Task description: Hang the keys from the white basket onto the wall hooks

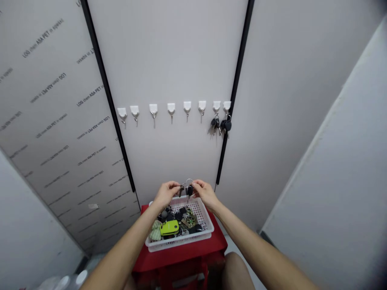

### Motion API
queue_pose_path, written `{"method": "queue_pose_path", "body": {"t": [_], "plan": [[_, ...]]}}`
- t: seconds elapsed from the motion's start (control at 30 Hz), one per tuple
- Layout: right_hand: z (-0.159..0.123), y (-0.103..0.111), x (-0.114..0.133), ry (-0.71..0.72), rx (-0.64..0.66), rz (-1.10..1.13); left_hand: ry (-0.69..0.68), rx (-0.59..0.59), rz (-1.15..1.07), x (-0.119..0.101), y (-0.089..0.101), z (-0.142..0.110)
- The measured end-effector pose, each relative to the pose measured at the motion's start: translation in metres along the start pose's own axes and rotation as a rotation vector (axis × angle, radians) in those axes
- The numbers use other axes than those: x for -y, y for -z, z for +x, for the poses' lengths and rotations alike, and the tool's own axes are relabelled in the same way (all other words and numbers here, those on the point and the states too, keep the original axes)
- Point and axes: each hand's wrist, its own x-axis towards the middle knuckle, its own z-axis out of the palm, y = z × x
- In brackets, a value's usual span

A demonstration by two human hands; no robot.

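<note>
Both my hands are raised over the far edge of a white plastic basket [198,241]. Between them is a bunch of keys [189,190] with black heads on a metal ring. My left hand [166,192] pinches the keys from the left side. My right hand [205,193] has its thumb and fingers closed on the ring from the right. Below, the basket holds more keys and fobs, among them a yellow-green car key fob [169,228], a green striped cloth piece [155,230] and a round gold-and-green charm [191,220].
The basket stands on a red stool [181,257]. On the wall ahead runs a row of white hooks [171,108]; the two rightmost carry key bunches [215,123]. Black strips [238,64] edge the middle panel. White-capped containers [81,277] sit at the lower left.
</note>
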Motion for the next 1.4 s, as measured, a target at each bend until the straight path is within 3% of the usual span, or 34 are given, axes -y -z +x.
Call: {"method": "queue_pose_path", "body": {"t": [0.1, 0.3, 0.47, 0.6, 0.73, 0.87, 1.1, 1.23, 1.4], "plan": [[0.0, 0.005, 0.006, 0.05, -0.009, -0.139, -0.055, 0.013, 0.002, -0.007, -0.001, 0.0], [0.003, 0.015, 0.018, 0.157, 0.018, -0.36, -0.041, 0.015, 0.0, -0.03, -0.005, 0.001], [0.002, 0.012, 0.037, 0.177, 0.11, -0.245, -0.155, 0.068, 0.059, -0.051, -0.009, 0.009], [0.006, 0.007, 0.052, 0.113, 0.121, -0.14, -0.25, 0.121, 0.155, -0.072, -0.01, 0.015], [0.018, 0.014, 0.075, 0.131, 0.053, -0.126, -0.414, 0.107, 0.403, -0.099, -0.01, 0.02], [0.039, 0.026, 0.114, 0.27, -0.068, -0.242, -0.603, -0.059, 0.673, -0.131, -0.014, 0.031], [0.076, 0.032, 0.185, 0.513, -0.317, -0.394, -0.627, -0.342, 0.772, -0.185, -0.031, 0.058], [0.095, 0.03, 0.199, 0.577, -0.438, -0.485, -0.61, -0.281, 0.763, -0.196, -0.039, 0.069], [0.113, 0.032, 0.191, 0.517, -0.488, -0.609, -0.581, -0.185, 0.734, -0.182, -0.04, 0.07]]}}
